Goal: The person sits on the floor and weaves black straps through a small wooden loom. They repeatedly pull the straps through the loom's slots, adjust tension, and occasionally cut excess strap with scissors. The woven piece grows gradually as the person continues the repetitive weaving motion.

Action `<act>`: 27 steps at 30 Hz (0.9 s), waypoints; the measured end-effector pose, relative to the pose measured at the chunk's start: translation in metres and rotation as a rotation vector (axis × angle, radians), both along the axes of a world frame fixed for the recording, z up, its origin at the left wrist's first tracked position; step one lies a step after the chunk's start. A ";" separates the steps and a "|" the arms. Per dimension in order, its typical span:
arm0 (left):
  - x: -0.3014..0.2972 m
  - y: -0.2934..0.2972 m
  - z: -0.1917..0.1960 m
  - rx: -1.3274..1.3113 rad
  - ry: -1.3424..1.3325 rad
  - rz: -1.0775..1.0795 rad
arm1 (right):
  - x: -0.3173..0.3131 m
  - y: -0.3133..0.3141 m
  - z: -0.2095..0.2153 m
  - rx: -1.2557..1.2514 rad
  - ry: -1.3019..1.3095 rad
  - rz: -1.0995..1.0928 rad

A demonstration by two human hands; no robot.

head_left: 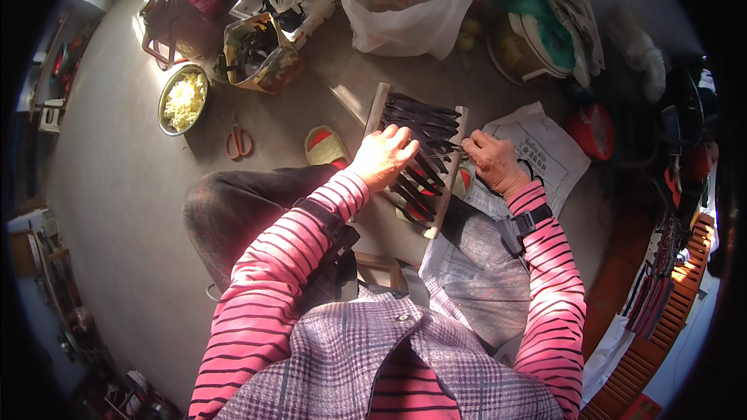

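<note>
A small wooden frame [377,109] stands tilted in front of my lap, with dark flat strips [420,113] stretched and crossed between its two rails. My left hand [385,157] presses on the strips from the left, its fingers curled around them. At the right rail, my right hand [494,162] is closed in a pinch. Between its fingers and the strips runs a thin dark strip end [450,148]. The fingertips of both hands are partly hidden. Below the frame, green and red slippers [325,145] show on my feet.
Orange-handled scissors [239,142] lie on the floor at left, near a bowl [165,120] of pale yellow pieces. Farther back are a box of dark strips [253,54], a large jug [175,27], a white plastic bag [408,19] and a bucket [517,54]. Printed paper sheeting [556,144] lies at right.
</note>
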State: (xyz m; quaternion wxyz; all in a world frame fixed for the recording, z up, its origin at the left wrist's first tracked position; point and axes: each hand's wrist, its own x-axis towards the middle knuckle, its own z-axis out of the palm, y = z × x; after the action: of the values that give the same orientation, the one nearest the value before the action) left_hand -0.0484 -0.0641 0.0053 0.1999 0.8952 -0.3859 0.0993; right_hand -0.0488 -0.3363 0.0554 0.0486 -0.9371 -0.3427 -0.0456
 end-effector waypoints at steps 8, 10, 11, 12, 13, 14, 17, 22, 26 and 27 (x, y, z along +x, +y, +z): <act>0.000 0.005 0.000 0.069 -0.052 0.051 | -0.007 0.006 -0.011 -0.046 -0.169 0.087; -0.001 0.006 0.002 0.058 -0.029 0.017 | -0.012 0.004 -0.010 -0.062 -0.137 0.090; -0.001 0.006 0.003 0.068 0.004 -0.006 | -0.013 0.004 -0.010 -0.056 -0.127 0.095; -0.001 0.005 0.005 0.019 0.004 -0.023 | -0.013 0.003 -0.009 -0.064 -0.118 0.080; -0.001 0.004 0.007 -0.014 0.025 -0.044 | -0.013 0.002 -0.008 -0.065 -0.111 0.070; -0.001 0.002 0.009 -0.044 0.051 -0.063 | -0.013 0.002 -0.007 -0.064 -0.104 0.058; 0.001 -0.011 0.013 -0.221 0.082 0.083 | -0.013 0.000 -0.006 -0.027 -0.105 0.042; 0.018 -0.035 0.010 -0.170 0.260 0.155 | -0.013 -0.001 -0.006 0.077 -0.001 -0.018; 0.023 -0.049 0.006 0.059 0.358 0.175 | -0.012 -0.001 -0.006 0.250 0.114 -0.148; 0.023 -0.052 0.006 0.062 0.370 0.195 | -0.012 0.000 -0.006 0.291 0.135 -0.180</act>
State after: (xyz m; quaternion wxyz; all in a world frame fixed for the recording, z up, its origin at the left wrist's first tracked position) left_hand -0.0257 -0.1161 0.0109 0.2289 0.9371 -0.2568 -0.0598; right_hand -0.0604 -0.3366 0.0497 0.2025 -0.9479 -0.2432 -0.0358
